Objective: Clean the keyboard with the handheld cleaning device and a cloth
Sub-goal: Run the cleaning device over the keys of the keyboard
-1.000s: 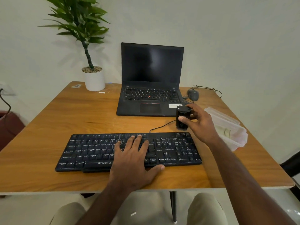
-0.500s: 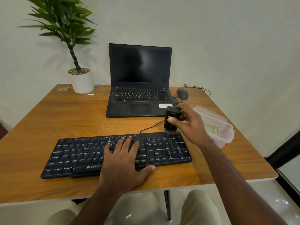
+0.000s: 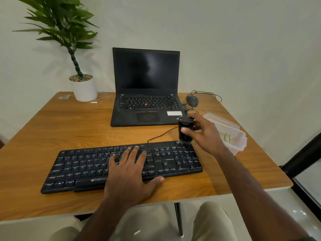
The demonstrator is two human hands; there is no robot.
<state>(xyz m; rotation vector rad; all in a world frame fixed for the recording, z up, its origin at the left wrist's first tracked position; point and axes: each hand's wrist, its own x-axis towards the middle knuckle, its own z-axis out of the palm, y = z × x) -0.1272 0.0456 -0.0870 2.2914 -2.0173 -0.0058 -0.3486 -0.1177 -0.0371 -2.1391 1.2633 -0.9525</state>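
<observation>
While the person's beige-trousered knees show below the table edge, the long black plastic keyboard (image 3: 121,164) with white legends lies flat on the wooden tabletop (image 3: 52,129), slightly skewed, its left end nearer the person than its right. "ZEBRONICS" reads along its near edge, and a thin black cable leaves its far edge. Its keys look dusty and pale-flecked.

On the middle of the keyboard the left hand (image 3: 129,173) lies palm down, fingers spread flat across the keys and gripping nothing, the thumb reaching over the keyboard's near edge.

At the keyboard's far right corner the right hand (image 3: 204,133) holds the small black cylindrical handheld cleaning device (image 3: 185,131) upright, thumb on its front and fingers curled round its back. The device's lower end meets the corner keys; blur hides the exact contact.

Compared with a second ago, the device has come from the bare wood just beyond the keyboard's far edge onto that corner, while the left hand has kept its place on the keys.

Just right of the keyboard's far corner, behind the right hand, sits a clear plastic lidded box (image 3: 231,134) with something pale inside, perhaps a cloth. Beyond the keyboard stands an open black laptop (image 3: 145,87) with a dark screen, a grey wired mouse (image 3: 192,100) to its right, and a white pot with a green leafy plant (image 3: 83,87) at the far left.
</observation>
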